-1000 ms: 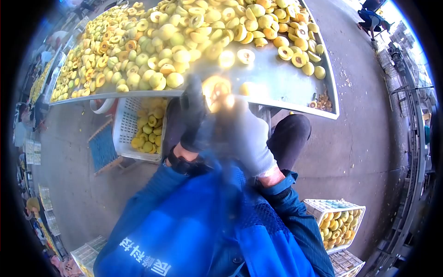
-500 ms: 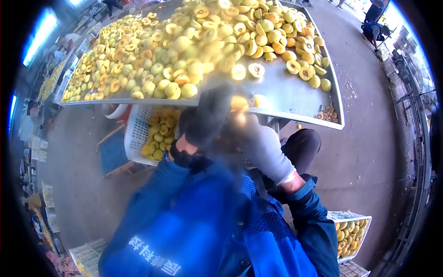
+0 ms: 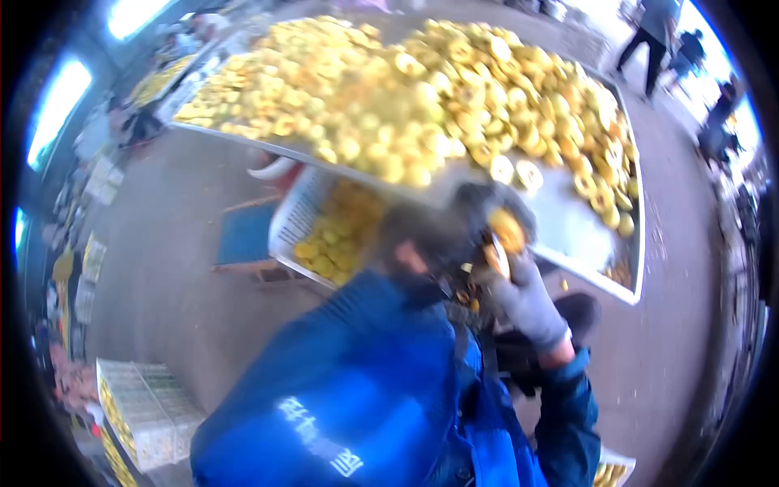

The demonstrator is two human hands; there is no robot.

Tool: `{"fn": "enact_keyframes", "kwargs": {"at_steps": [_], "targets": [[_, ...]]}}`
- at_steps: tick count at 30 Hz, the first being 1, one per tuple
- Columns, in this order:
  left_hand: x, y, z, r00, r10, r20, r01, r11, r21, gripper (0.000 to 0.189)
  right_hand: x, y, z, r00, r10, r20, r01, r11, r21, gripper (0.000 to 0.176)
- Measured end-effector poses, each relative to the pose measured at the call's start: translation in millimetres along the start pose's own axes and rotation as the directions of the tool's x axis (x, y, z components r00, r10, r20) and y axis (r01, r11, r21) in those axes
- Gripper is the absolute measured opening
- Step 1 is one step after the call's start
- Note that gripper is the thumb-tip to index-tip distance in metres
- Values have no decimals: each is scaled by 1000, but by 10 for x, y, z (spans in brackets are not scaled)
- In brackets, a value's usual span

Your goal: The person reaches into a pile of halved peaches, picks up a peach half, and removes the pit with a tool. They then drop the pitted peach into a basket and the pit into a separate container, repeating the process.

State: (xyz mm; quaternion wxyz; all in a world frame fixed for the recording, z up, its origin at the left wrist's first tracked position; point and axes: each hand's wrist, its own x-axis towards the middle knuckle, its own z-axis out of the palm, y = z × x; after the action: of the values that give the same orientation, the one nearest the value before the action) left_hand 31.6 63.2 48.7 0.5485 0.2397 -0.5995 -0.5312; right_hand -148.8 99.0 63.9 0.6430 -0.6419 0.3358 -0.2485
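Observation:
My left hand (image 3: 485, 209), in a dark glove and blurred, is closed on a yellow peach half (image 3: 508, 230) above the near edge of the tray. Just below it, my right hand (image 3: 523, 296), in a pale grey glove, is closed with its fingers near the fruit. A small shiny, pale-edged object (image 3: 497, 256) shows at those fingers; I cannot make out what it is. Beyond both hands, halved peaches (image 3: 519, 105), some with brown centres, are heaped on the metal tray table (image 3: 568, 215).
Under the tray's near side stands a white crate (image 3: 286, 223) holding yellow fruit pieces. A blue-topped stool (image 3: 246, 233) is beside it. Loose pits (image 3: 619, 272) lie in the tray's right corner. More crates (image 3: 150, 414) stand at lower left; people (image 3: 649, 40) are at upper right.
The view has swung, so the tray and crate appear farther right and lower. The fruit between my hands shows more clearly now, and both hands stay close together.

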Motion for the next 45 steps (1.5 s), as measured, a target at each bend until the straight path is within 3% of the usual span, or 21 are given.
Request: {"fn": "enact_keyframes", "kwargs": {"at_steps": [2, 4, 5, 7, 8, 10, 11, 12, 13, 14, 16, 18, 22, 27, 31, 33, 35, 38, 39, 44, 45], "targets": [[-99, -54, 167, 966, 210, -153, -118, 878, 463, 50, 158, 282, 31, 968, -223, -120, 202, 966, -164, 17], [-132, -195, 207, 854, 152, -498, -63, 980, 191, 48, 319, 658, 66, 838, -510, -193, 375, 795, -476, 28], [-75, -405, 75, 822, -275, -499, -57, 832, -552, 47, 408, 862, 84, 715, -687, -128, 327, 491, -807, 33], [-222, -372, 52, 818, -32, -574, -29, 995, -97, 51, 499, 1070, 81, 805, -590, 63, 173, 133, -976, 31], [-278, -360, -42, 804, -155, -575, -33, 952, -303, 49, 567, 1195, 82, 878, -465, 116, 142, 20, -990, 29], [-492, -602, -269, 806, 135, -576, 12, 970, 244, 41, 639, 1682, 3, 997, 57, 59, 49, 166, -985, 26], [-594, -728, -387, 782, 276, -559, 43, 871, 490, 39, 552, 1851, -53, 993, 15, 118, 115, 160, -980, 25], [-665, -700, -472, 758, 223, -613, -32, 951, 306, 37, 441, 1994, -103, 984, -36, 177, 181, 143, -973, 24], [-819, -698, -753, 782, 400, -478, 43, 731, 681, 28, 356, 2144, -143, 967, -83, 243, 252, 123, -960, 23], [-1000, -994, -1162, 646, 165, -745, -140, 985, 97, 31, 324, 2352, -185, 968, -97, 230, 243, 143, -960, 23], [-1412, -926, -1767, 670, 361, -648, 320, 648, 691, 34, 270, 2704, -268, 970, -127, 206, 228, 192, -955, 24], [-1438, -953, -2174, 636, 280, -719, 440, 634, 636, 29, 118, 2352, -221, 994, -64, 83, 102, 416, -904, 21], [-564, -849, -1651, 846, 469, -253, 165, 220, 961, 31, 60, 2383, -451, 1000, -17, 14, 22, 677, -736, 27], [834, -1406, -902, 951, 237, 198, -265, 295, 918, 51, 152, 1899, -1069, 983, -170, -76, 132, 923, -363, 32], [1963, -2030, -297, 871, 164, 464, -491, 330, 806, 61, 64, 1341, -1563, 860, -138, -492, 26, 973, -228, 47], [2520, -2442, -84, 852, 176, 494, -523, 354, 775, 61, 71, 1510, -1644, 706, -167, -688, 172, 983, -63, 48], [3049, -2717, 107, 833, 165, 528, -551, 320, 771, 60, 3, 1446, -1776, 647, -215, -732, 89, 974, -208, 41], [3849, -3251, 376, 796, 198, 571, -604, 308, 735, 61, -20, 1524, -1878, 629, -118, -768, 76, 993, -91, 35], [4073, -3427, 441, 700, 217, 681, -707, 71, 704, 61, -50, 1516, -1932, 641, -97, -761, 40, 995, -94, 36], [4523, -3908, 648, 758, -94, 645, -652, -72, 755, 59, -127, 1537, -2087, 640, -56, -766, -2, 997, -74, 39], [4497, -3917, 639, 755, -136, 642, -644, 37, 764, 58, -146, 1548, -2086, 637, -40, -770, -1, 999, -52, 40]]}}
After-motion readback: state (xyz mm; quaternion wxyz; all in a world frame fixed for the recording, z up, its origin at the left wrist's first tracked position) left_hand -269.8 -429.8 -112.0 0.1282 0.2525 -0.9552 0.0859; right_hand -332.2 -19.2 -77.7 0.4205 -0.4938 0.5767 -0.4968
